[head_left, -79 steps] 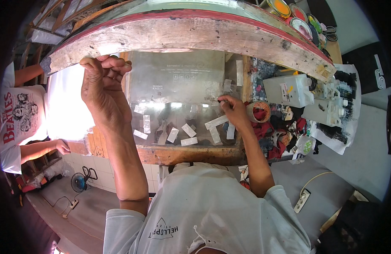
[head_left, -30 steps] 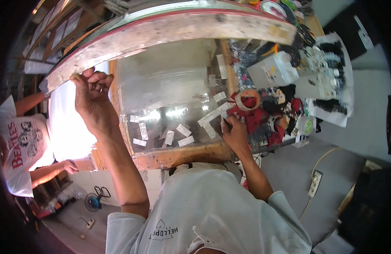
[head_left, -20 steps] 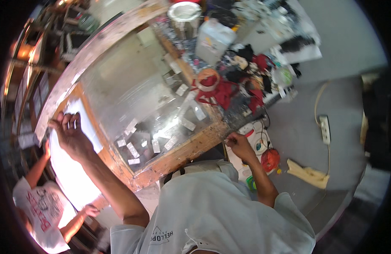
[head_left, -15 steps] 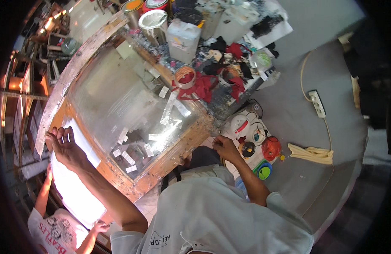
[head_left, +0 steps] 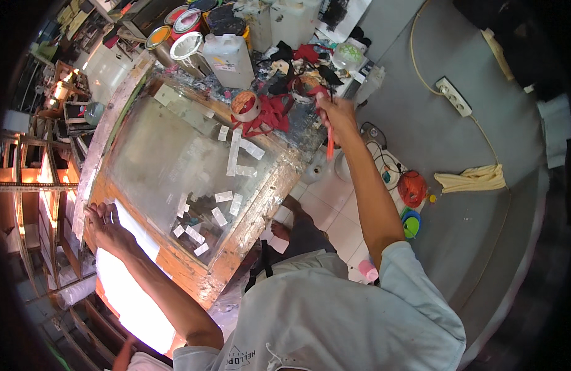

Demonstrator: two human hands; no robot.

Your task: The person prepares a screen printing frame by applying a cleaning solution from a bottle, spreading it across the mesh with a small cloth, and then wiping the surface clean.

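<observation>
My right hand (head_left: 339, 119) is raised over the far right corner of the work table, closed on a slim orange-red stick (head_left: 330, 143) that hangs below the fingers; its exact kind is unclear. Bent but apart, the fingers of my left hand (head_left: 109, 232) are at the table's left edge, beside the pale worn board (head_left: 90, 188). Nothing shows in that hand. Between my arms lies a cloudy glass panel (head_left: 168, 154) in a wooden frame (head_left: 245, 232). White tape pieces (head_left: 234, 151) are stuck on it. A cardboard-cored roll (head_left: 245, 106) sits on red cloth (head_left: 270, 117).
A white jug (head_left: 228, 62) and paint cans (head_left: 189, 49) crowd the far side. A brightly lit white sheet (head_left: 137, 303) is at the left. On the right are a power strip (head_left: 453, 96), a yellow cloth (head_left: 471, 179) and a red bag (head_left: 412, 188). Another person's arm (head_left: 124, 353) shows lower left.
My right hand has moved up and forward from beside the table's near right side and now holds the orange-red stick. The left hand stays by the left edge. The view has shifted.
</observation>
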